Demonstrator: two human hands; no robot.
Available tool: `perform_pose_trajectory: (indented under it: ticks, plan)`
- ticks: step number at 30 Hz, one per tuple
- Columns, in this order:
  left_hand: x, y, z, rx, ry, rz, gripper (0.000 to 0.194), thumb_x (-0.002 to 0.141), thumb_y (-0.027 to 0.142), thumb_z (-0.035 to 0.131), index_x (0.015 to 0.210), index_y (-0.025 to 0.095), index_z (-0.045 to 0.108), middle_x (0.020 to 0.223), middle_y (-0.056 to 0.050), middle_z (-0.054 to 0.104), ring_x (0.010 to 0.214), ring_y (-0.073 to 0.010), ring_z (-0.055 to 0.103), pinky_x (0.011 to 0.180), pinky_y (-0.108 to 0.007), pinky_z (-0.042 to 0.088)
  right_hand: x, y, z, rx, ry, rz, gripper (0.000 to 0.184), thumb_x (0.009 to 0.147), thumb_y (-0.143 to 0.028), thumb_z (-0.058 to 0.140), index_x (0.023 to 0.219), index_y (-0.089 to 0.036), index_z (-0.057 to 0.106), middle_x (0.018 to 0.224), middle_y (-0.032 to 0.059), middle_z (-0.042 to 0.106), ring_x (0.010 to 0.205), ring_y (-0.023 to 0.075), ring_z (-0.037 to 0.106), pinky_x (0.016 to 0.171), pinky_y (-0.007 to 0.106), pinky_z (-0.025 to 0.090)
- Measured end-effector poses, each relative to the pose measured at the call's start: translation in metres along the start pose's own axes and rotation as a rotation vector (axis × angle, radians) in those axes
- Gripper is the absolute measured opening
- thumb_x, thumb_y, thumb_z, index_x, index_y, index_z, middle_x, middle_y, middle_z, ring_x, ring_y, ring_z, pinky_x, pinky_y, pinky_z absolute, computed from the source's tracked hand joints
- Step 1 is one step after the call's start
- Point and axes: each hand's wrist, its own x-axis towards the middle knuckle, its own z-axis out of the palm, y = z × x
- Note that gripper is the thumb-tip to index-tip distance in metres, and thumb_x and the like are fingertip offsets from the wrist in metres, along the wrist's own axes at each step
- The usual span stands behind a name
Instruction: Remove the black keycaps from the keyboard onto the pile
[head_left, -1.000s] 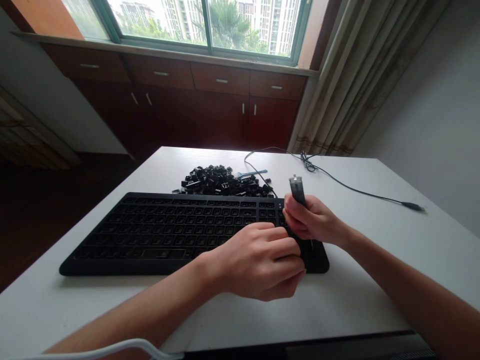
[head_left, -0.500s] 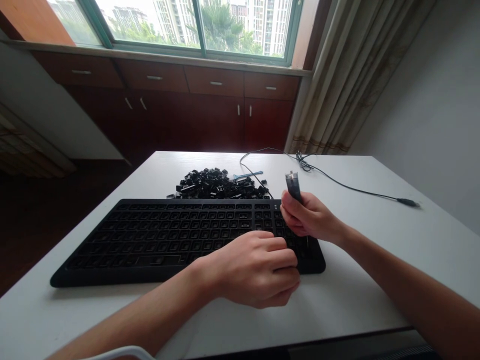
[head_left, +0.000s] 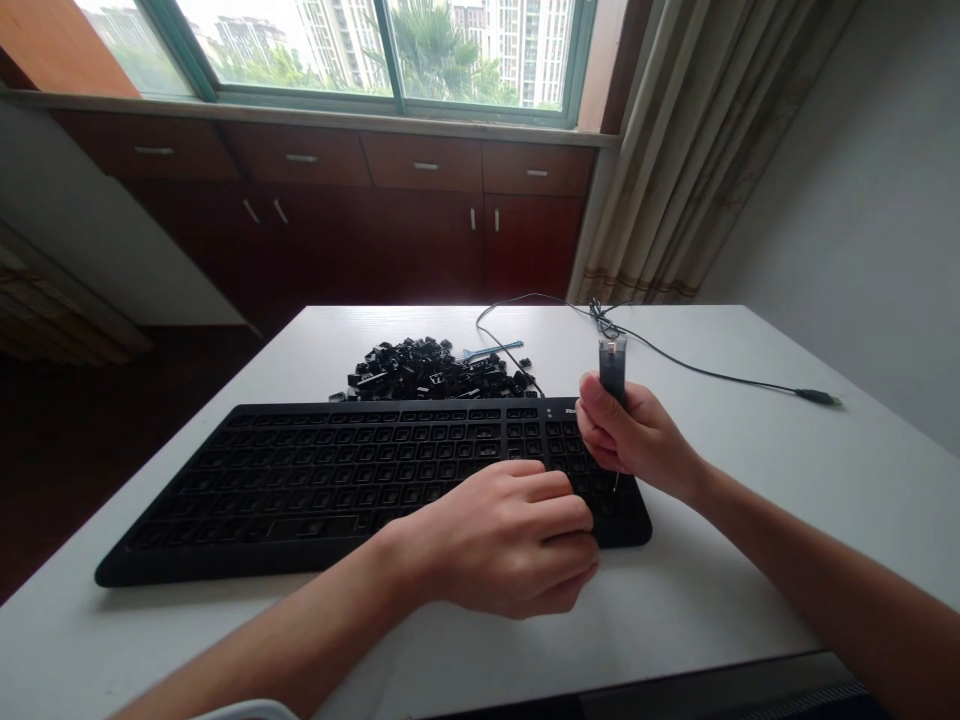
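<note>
A black keyboard (head_left: 322,470) with its keycaps off lies across the white table, so bare key sockets show. In my right hand (head_left: 637,440) is a screwdriver (head_left: 613,370) with a dark, clear-ended handle, held upright. Its thin metal shaft comes out below the fist and points down at the keyboard's right end. My left hand (head_left: 517,540) is closed over the keyboard's front edge, left of the shaft. The fingertips are turned away, and what they hold, if anything, is hidden.
Behind the keyboard lies a heap of black keycaps (head_left: 427,370), with a blue stick-like tool (head_left: 491,349) beside it. A thin cable (head_left: 690,358) runs over the right of the table (head_left: 750,560) to a black plug (head_left: 817,397). Wooden cabinets (head_left: 360,235) stand beyond.
My right hand has shifted slightly right, and the screwdriver's handle now stands more upright. My left hand stays closed at the keyboard's edge. The view has moved a little.
</note>
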Motion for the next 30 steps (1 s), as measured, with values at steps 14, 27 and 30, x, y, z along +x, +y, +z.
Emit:
perform_pose_trajectory:
  ticks: [14, 27, 30]
  plan:
    - [0.011, 0.004, 0.008, 0.07, 0.04, 0.155, 0.015, 0.092, 0.018, 0.06, 0.08, 0.018, 0.068, 0.086, -0.003, 0.069, 0.078, -0.0143, 0.063, 0.067, -0.029, 0.053, -0.011, 0.016, 0.008, 0.059, 0.192, -0.2, 0.039, 0.098, -0.05, 0.054, 0.074, -0.022, 0.046, 0.043, -0.0091, 0.043, 0.03, 0.0053, 0.035, 0.029, 0.019, 0.022]
    - [0.041, 0.001, 0.033, -0.307, 0.292, -0.672, 0.123, 0.059, 0.07, 0.084, 0.15, 0.015, 0.022, 0.15, -0.026, 0.037, 0.141, -0.043, 0.038, 0.11, -0.059, 0.045, -0.028, 0.026, 0.011, 0.012, 0.358, -0.212, 0.042, 0.099, -0.045, 0.056, 0.065, -0.021, 0.048, 0.045, -0.005, 0.049, 0.041, 0.0087, 0.044, 0.043, 0.024, 0.036]
    - [0.047, -0.004, 0.032, -0.413, 0.065, -0.673, 0.097, 0.061, 0.069, 0.083, 0.138, 0.02, 0.049, 0.135, -0.016, 0.055, 0.126, -0.0372, 0.053, 0.106, -0.051, 0.049, -0.033, 0.026, 0.012, -0.069, 0.39, -0.117, 0.046, 0.094, -0.049, 0.062, 0.061, -0.019, 0.049, 0.052, -0.0025, 0.053, 0.051, 0.0098, 0.049, 0.052, 0.024, 0.042]
